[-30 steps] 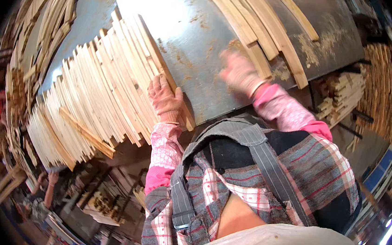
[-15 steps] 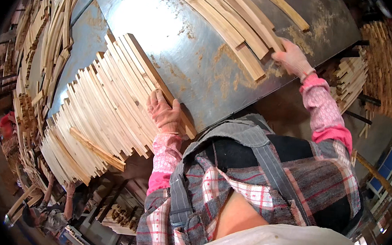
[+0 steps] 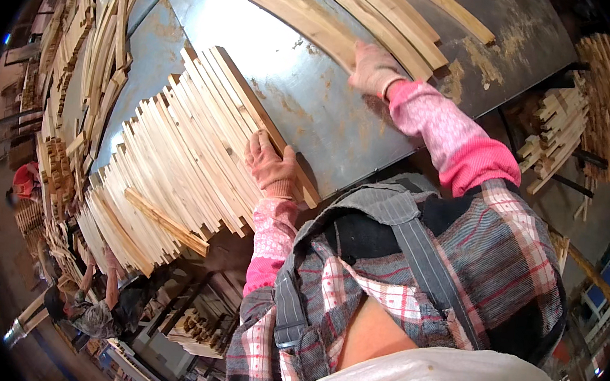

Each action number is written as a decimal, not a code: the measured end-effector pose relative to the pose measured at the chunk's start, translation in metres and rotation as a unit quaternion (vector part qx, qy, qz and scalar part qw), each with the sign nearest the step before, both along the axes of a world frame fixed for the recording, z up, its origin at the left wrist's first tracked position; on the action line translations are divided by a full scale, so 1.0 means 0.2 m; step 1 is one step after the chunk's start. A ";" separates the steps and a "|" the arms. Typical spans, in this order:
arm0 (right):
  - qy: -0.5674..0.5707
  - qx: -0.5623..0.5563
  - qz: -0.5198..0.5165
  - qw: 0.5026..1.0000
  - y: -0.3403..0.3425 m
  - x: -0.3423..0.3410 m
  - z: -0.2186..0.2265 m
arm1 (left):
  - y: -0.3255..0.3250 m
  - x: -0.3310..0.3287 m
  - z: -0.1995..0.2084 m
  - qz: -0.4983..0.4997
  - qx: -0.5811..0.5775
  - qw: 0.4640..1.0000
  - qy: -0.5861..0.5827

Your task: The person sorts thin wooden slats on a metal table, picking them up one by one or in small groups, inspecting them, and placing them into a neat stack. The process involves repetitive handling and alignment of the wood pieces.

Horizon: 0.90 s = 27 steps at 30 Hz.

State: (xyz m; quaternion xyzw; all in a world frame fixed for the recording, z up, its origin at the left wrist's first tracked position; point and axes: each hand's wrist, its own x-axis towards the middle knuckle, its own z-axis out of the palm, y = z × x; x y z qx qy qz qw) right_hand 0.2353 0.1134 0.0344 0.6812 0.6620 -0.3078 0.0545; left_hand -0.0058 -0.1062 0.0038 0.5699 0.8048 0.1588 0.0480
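My left hand [image 3: 272, 166], in a pinkish work glove, rests flat with fingers apart over the right end of a row of pale wooden strips [image 3: 187, 129]. Its thumb lies across the outermost strip [image 3: 244, 98], which stands on edge. Farther up the metal table, my right hand [image 3: 375, 70], gloved alike, is closed on the near end of a loose wooden strip [image 3: 298, 17]. The palm and glove hide that end. Just right of this hand lie more loose strips [image 3: 385, 25] side by side.
The sheet-metal table [image 3: 328, 131] carries patches of sawdust. One short strip [image 3: 164, 222] lies slantwise over the row. Stacked wood stands left [image 3: 109, 64] and right [image 3: 609, 108], below table height at right. A co-worker [image 3: 103, 303] is at the lower left, hands at the row's far end.
My right hand has moved left from the end of one strip to another, and that strip has shifted left, away from the others. My left hand stays on the row; the view has shifted slightly.
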 end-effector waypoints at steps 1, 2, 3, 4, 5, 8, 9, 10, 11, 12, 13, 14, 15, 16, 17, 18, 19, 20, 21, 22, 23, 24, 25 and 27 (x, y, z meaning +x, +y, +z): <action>0.096 -0.045 -0.009 0.994 -0.09 0.01 0.01 | 0.02 0.01 0.01 -0.004 -0.020 1.000 -0.015; 0.192 -0.089 -0.021 0.977 -0.19 0.01 0.02 | 0.05 0.01 0.05 -0.009 -0.040 0.999 -0.028; 0.273 -0.144 -0.040 0.950 -0.31 0.01 0.05 | 0.08 0.01 0.06 -0.016 -0.058 0.997 -0.042; 0.355 -0.201 -0.051 0.912 -0.43 -0.03 0.07 | 0.09 -0.01 0.05 -0.012 -0.015 0.999 -0.050; 0.360 -0.222 -0.023 0.906 -0.53 -0.06 0.03 | 0.12 -0.02 0.03 -0.014 0.028 0.998 -0.061; 0.316 -0.251 0.069 0.912 -0.77 -0.22 -0.06 | 0.29 0.02 0.10 -0.043 0.074 0.994 -0.075; 0.222 -0.273 0.089 0.932 -0.82 -0.27 0.03 | 0.35 0.03 0.13 -0.053 0.052 0.995 -0.067; 0.240 -0.276 0.122 0.923 -0.88 -0.29 -0.09 | 0.39 0.06 0.15 -0.068 0.033 0.995 -0.058; 0.210 -0.268 0.169 0.925 -0.88 -0.31 -0.07 | 0.40 0.04 0.11 -0.059 0.007 0.998 -0.027; 0.181 -0.259 0.216 0.924 -0.87 -0.31 -0.05 | 0.39 0.02 0.07 -0.051 -0.019 0.999 0.003; 0.154 -0.178 0.266 0.935 -0.82 -0.26 -0.07 | 0.39 0.00 0.03 -0.041 -0.043 0.998 0.035; 0.126 -0.097 0.308 0.938 -0.78 -0.19 -0.08 | 0.38 0.00 0.00 -0.039 -0.034 0.998 0.028; -0.008 -0.071 0.284 0.956 -0.70 -0.18 0.12 | 0.35 -0.03 -0.03 -0.024 -0.028 0.999 0.027; 0.049 0.076 0.219 0.972 -0.68 0.00 -0.08 | 0.36 0.01 -0.04 -0.025 -0.012 0.999 0.022; 0.005 0.154 0.207 0.966 -0.63 0.09 -0.09 | 0.35 0.02 -0.04 -0.006 -0.017 1.000 0.021; -0.042 0.233 0.189 0.953 -0.59 0.17 -0.07 | 0.35 0.02 -0.03 0.003 -0.027 1.000 0.005; -0.070 0.170 0.180 0.966 -0.53 0.27 -0.12 | 0.37 0.05 -0.01 0.005 -0.036 0.999 -0.015; -0.098 0.105 0.171 0.975 -0.49 0.34 -0.16 | 0.38 0.06 0.01 0.009 -0.045 0.998 -0.034; -0.106 0.083 0.170 0.976 -0.46 0.36 -0.14 | 0.34 0.02 0.00 0.024 -0.049 0.998 -0.039; -0.119 0.062 0.164 0.977 -0.42 0.40 -0.10 | 0.34 0.03 0.01 0.029 -0.056 0.997 -0.036; -0.112 0.192 0.161 0.961 -0.42 0.64 -0.26 | 0.39 0.08 0.04 0.017 -0.058 0.997 -0.040; -0.052 0.198 0.126 0.971 -0.38 0.71 -0.26 | 0.40 0.08 0.07 0.017 -0.065 0.997 -0.035; 0.083 0.082 0.062 0.991 -0.35 0.69 -0.17 | 0.38 0.06 0.06 0.014 -0.060 0.998 -0.027; 0.267 -0.113 -0.067 0.955 -0.34 0.60 0.01 | 0.36 0.05 0.05 0.016 -0.091 0.995 -0.025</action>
